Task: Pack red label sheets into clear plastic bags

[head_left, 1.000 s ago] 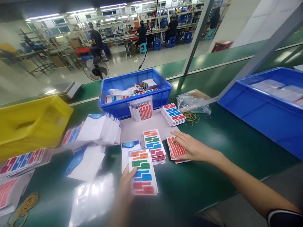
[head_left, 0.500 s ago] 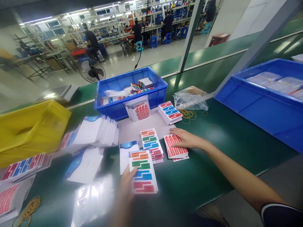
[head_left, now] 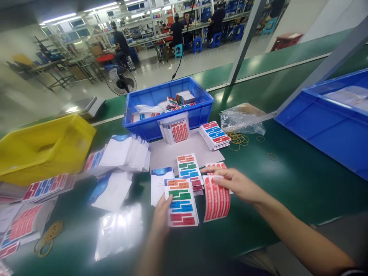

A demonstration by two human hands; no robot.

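Observation:
My left hand point(head_left: 162, 214) is closed on a few sheets of colored stickers point(head_left: 181, 203), orange, green, blue and red, its thumb on top. My right hand point(head_left: 234, 183) grips a red sticker sheet point(head_left: 217, 199) by its upper edge; the sheet bends and hangs toward me. Behind it, partly hidden by that hand, lies the stack of red sticker sheets point(head_left: 216, 165). A stack of multicolored sticker sheets point(head_left: 188, 165) lies between my hands, just beyond the held ones. Beside it is a blue-and-white printed card point(head_left: 161, 188).
A blue bin point(head_left: 169, 130) with packs stands at the back, a yellow bin point(head_left: 57, 153) left, another blue bin point(head_left: 330, 119) right. White packets point(head_left: 123, 153), clear plastic bags point(head_left: 119, 230), rubber bands point(head_left: 237, 140) and a red-and-blue sticker stack point(head_left: 215, 135) lie around.
My right hand has lifted a red sticker sheet off its stack and brought it nearer to me. My left hand still holds the multicolored sheets. The view has shifted slightly.

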